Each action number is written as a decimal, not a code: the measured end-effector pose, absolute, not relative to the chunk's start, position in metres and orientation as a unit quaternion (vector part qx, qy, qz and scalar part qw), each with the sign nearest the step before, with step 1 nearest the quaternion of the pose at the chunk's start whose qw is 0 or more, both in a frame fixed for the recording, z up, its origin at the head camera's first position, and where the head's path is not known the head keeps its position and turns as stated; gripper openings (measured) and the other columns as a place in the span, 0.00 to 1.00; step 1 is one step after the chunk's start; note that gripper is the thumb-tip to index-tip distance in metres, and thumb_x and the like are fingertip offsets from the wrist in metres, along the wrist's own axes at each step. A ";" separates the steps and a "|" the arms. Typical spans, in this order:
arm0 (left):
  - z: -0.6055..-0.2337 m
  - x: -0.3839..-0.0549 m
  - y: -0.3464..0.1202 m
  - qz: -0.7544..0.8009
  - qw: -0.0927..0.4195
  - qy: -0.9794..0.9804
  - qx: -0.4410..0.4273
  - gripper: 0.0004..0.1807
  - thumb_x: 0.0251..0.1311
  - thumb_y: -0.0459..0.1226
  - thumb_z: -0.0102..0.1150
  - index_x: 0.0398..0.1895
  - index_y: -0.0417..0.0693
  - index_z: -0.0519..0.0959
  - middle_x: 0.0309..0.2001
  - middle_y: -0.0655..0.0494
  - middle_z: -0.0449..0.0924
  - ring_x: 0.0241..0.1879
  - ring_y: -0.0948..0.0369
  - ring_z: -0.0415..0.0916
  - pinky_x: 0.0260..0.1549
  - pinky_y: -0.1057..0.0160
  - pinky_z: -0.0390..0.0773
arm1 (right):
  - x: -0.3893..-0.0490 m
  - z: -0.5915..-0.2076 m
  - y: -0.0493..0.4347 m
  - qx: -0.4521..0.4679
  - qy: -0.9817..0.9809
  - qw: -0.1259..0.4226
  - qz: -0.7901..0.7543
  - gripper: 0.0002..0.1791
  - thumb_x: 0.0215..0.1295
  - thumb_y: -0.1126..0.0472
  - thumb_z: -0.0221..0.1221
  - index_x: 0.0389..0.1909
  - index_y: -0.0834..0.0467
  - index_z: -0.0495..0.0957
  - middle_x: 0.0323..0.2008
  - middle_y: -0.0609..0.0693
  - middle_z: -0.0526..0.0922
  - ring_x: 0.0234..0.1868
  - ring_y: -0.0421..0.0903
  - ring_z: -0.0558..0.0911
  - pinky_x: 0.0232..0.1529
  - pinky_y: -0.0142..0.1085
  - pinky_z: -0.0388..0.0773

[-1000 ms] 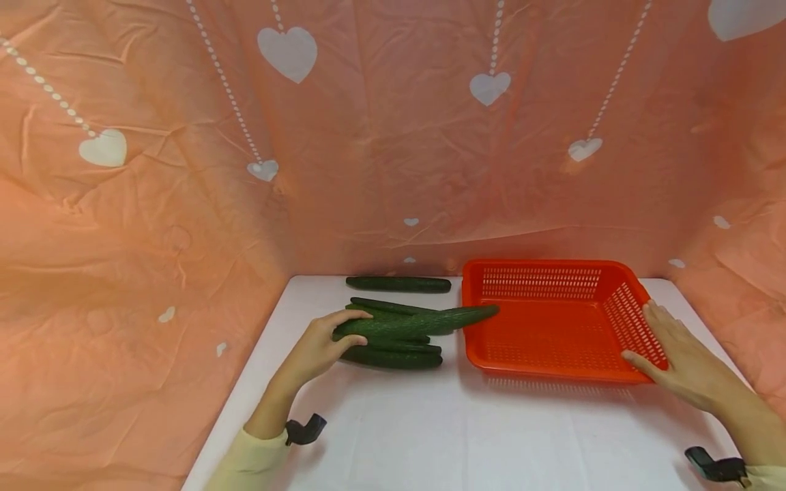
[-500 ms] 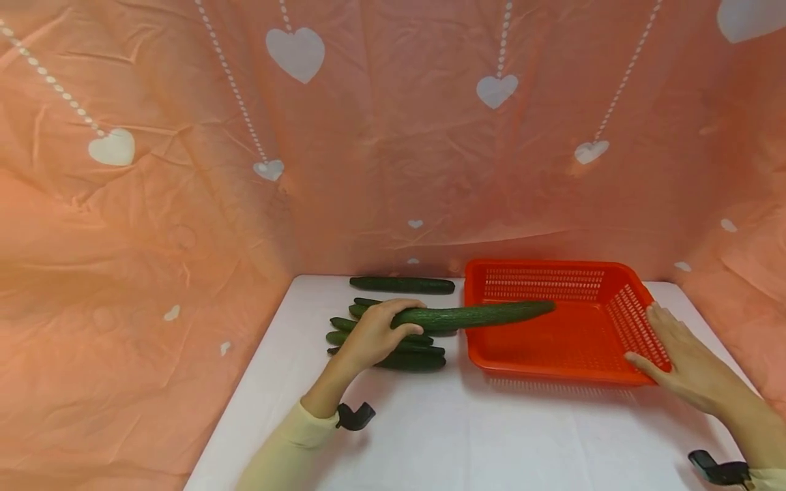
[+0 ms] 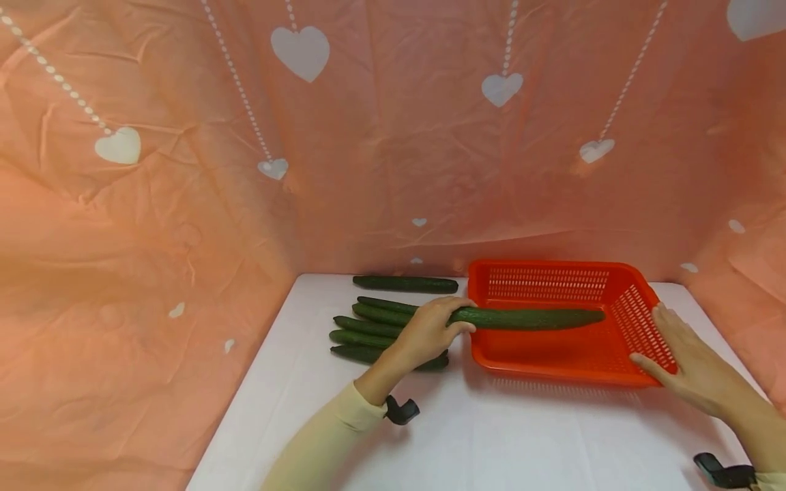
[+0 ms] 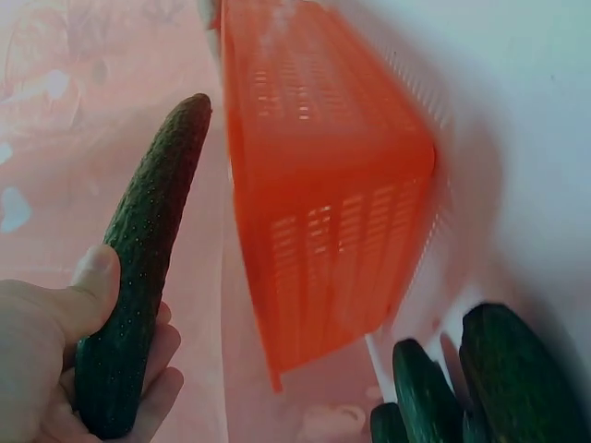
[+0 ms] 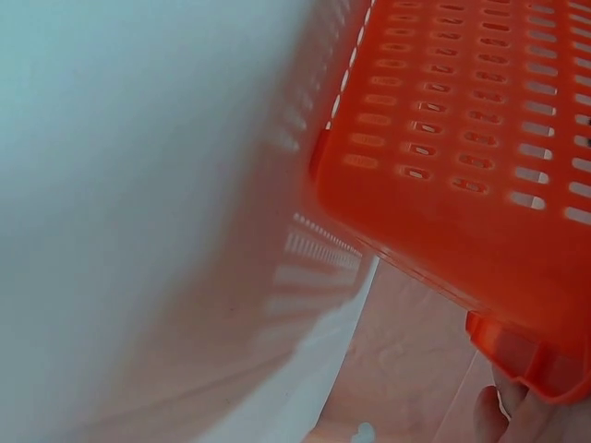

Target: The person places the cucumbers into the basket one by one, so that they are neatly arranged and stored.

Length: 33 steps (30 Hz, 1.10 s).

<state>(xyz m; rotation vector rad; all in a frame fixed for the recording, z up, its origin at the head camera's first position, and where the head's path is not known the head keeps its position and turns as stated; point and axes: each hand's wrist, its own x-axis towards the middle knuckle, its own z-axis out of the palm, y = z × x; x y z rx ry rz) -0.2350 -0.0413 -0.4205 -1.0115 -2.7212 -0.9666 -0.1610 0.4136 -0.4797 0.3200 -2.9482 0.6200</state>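
My left hand (image 3: 430, 331) grips a long dark green cucumber (image 3: 534, 318) near one end, with its other end reaching over the red plastic basket (image 3: 565, 374). In the left wrist view the thumb lies along one side of the held cucumber (image 4: 148, 240) and the fingers wrap the other. Beneath and left of that hand, several more cucumbers (image 3: 362, 339) lie side by side, partly hidden by it. My right hand (image 3: 694, 361) rests at the basket's right rim, fingers straight and thumb spread. In the right wrist view, fingertips (image 5: 522, 420) show beside the basket's rim.
Behind the group, a single cucumber (image 3: 405, 284) lies near the back edge of the white table (image 3: 522, 436). Pink cloth (image 3: 393, 136) with pale hearts hangs behind and at both sides. The basket has slotted walls and stands at the back right.
My left hand has lifted the cucumber off the group and carried it right, so it now extends across the basket. The right hand has stayed at the rim.
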 end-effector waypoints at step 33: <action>-0.451 -0.240 0.051 -0.202 -0.005 -0.912 -0.356 0.21 0.74 0.51 0.65 0.63 0.53 0.85 0.57 0.62 0.87 0.57 0.65 0.83 0.60 0.68 0.79 | -0.161 -0.475 0.412 0.093 -0.974 0.039 0.202 0.58 0.78 0.41 0.57 0.85 0.63 0.27 0.84 0.71 0.28 0.82 0.76 0.34 0.77 0.69 0.23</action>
